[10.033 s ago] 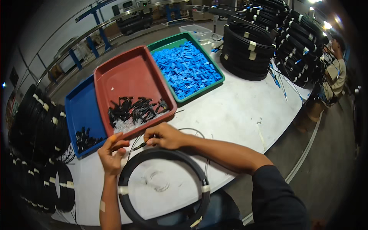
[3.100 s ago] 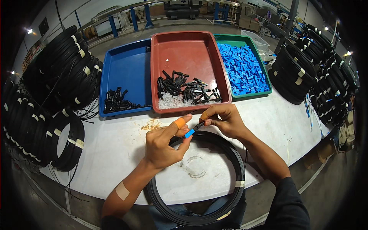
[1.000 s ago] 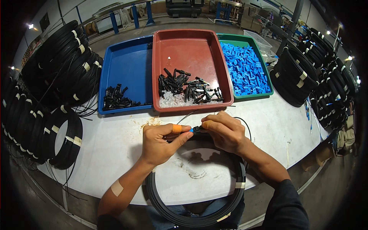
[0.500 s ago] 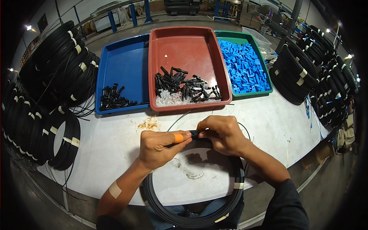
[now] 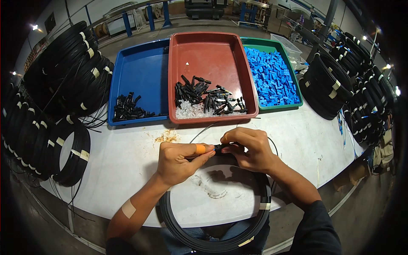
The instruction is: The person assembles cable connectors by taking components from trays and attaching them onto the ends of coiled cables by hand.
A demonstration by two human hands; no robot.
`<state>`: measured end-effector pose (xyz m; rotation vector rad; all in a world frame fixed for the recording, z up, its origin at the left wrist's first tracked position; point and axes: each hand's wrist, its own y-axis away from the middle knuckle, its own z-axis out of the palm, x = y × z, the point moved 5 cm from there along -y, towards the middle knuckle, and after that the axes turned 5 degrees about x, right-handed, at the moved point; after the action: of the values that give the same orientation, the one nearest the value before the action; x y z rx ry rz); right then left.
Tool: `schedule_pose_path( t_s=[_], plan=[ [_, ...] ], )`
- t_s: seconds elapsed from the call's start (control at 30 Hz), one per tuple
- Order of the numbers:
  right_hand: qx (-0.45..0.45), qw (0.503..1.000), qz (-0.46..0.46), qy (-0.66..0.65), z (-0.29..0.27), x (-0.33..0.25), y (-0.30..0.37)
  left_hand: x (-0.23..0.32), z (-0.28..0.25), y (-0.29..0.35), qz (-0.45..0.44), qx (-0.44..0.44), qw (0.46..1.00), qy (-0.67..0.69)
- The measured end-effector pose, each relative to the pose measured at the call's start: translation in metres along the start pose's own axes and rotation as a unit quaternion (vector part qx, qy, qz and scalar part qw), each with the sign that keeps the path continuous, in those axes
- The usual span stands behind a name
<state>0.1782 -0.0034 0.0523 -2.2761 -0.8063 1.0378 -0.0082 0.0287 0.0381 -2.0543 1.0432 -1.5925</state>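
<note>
Between my two hands is a small black cable connector [image 5: 219,148], mostly covered by fingers. My left hand [image 5: 180,159], with orange tape round a finger, pinches its left end between thumb and fingers. From the other side my right hand [image 5: 248,146] grips it with thumb and curled forefinger. Just below the hands lies a coil of black cable [image 5: 265,199], bound with pale tape and overhanging the table's near edge. A loose cable end loops out on the far side of the hands.
A red tray [image 5: 208,51] holds black connectors and small clear pieces. The blue tray [image 5: 140,72] on its left has black connectors; the green tray [image 5: 289,105] on its right holds blue clips. Black cable coils [image 5: 63,72] stack at left, with more coils [image 5: 325,87] at right.
Both hands stay on the connector, with only slight finger movement; the left hand's fingers shift a little. The whole view has moved slightly.
</note>
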Motion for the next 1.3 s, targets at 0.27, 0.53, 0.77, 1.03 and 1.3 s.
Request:
schedule_pose_path(
  t_s=[0.27, 0.53, 0.77, 1.03, 1.3],
  plan=[
    [-0.025, 0.999, 0.035, 0.005, 0.005, 0.003, -0.003, -0.002, 0.0, -0.001, 0.032, 0.007, 0.999, 0.02],
    [0.014, 0.994, -0.021, 0.102, 0.003, -0.008, 0.003, 0.007, 0.001, -0.005, -0.032, -0.047, 0.998, -0.02],
    [0.113, 0.937, -0.246, 0.222, -0.003, -0.03, 0.006, 0.001, -0.003, -0.003, -0.077, -0.011, 0.994, 0.075],
    [-0.028, 0.968, 0.216, -0.128, 0.007, 0.0, -0.001, 0.011, -0.001, 0.002, 0.096, -0.024, 0.995, 0.004],
    [0.127, 0.951, -0.248, 0.133, -0.002, -0.032, -0.001, 0.005, 0.001, -0.002, 0.027, -0.014, 0.998, 0.057]
  ],
)
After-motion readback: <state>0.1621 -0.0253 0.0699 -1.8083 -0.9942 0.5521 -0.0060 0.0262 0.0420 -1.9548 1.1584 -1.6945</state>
